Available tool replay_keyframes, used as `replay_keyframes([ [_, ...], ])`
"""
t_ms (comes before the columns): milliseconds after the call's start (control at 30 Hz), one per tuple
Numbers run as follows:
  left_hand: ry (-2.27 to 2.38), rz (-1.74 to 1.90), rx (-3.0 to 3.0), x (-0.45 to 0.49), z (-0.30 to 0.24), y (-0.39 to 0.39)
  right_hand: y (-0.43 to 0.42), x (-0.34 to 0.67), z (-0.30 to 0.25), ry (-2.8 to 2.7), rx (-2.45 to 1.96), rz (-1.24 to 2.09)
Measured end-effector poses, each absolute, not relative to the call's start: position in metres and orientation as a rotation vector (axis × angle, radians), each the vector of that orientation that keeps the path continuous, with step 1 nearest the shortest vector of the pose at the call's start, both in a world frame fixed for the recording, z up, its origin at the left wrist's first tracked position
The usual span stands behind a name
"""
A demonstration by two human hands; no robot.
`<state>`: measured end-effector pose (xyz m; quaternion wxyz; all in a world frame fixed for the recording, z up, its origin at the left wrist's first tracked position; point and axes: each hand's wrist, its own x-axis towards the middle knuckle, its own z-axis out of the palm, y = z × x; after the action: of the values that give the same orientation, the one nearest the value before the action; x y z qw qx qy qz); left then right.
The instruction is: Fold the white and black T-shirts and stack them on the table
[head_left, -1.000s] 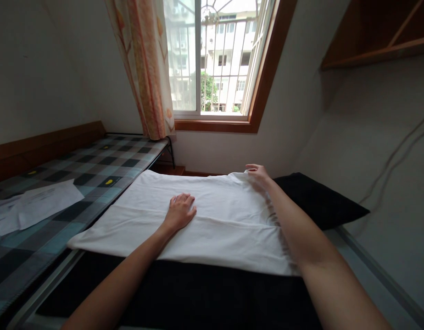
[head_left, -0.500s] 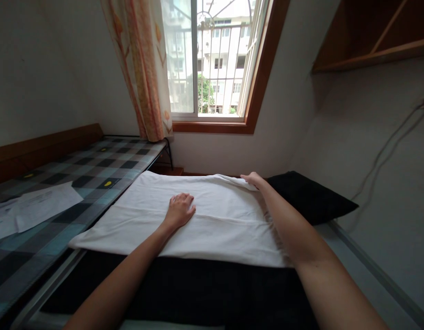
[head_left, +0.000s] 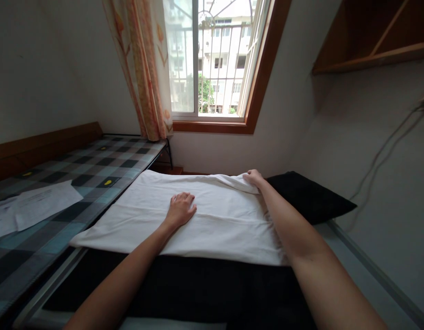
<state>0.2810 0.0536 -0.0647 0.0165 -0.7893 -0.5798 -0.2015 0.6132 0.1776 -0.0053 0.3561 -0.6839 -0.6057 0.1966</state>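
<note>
White cloth [head_left: 215, 215] lies spread flat on the dark mattress cover [head_left: 198, 288], its far right corner just beside a black pillow [head_left: 308, 197]. The left hand [head_left: 180, 210] rests palm down, fingers spread, near the cloth's middle. The right hand [head_left: 255, 178] pinches the far right corner, raised into a small fold. Judging by this, a corner fold is in hand; carrying it over would call for the left palm to pin the fabric. Counted: one cloth, one pillow, two hands, apparently two paper sheets [head_left: 36, 204] on the checked bed [head_left: 105, 165].
</note>
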Motion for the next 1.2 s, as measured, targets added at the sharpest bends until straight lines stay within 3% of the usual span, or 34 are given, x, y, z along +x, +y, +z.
replay_keyframes([
  [233, -1.772, -0.637, -2.453, 0.281, -0.066, 0.054, 0.172, 0.601, 0.028, -1.442, -1.49, 0.577],
  [367, -1.795, -0.615, -2.452, 0.281, -0.066, 0.054, 0.132, 0.588, 0.051, -1.755, -1.117, 1.017],
  [500, -1.805, -0.605, -2.46, 0.281, -0.064, 0.054, 0.083, 0.582, 0.046, -2.304, -1.259, 1.49],
  [600, -1.797, -0.61, -2.483, 0.28, -0.063, 0.053, 0.066, 0.583, 0.034, -2.424, -1.596, 1.197],
  [767, -1.827, -0.604, -2.504, 0.278, -0.061, 0.051, 0.067, 0.596, 0.027, -2.135, -1.89, 0.733],
  [933, -1.821, -0.682, -2.531, 0.275, -0.063, 0.054, 0.069, 0.61, 0.011, -1.895, -2.103, 0.647],
  [1200, -1.972, -1.107, -2.529, 0.269, -0.064, 0.068, 0.078, 0.616, -0.012, -1.684, -2.276, 0.423],
])
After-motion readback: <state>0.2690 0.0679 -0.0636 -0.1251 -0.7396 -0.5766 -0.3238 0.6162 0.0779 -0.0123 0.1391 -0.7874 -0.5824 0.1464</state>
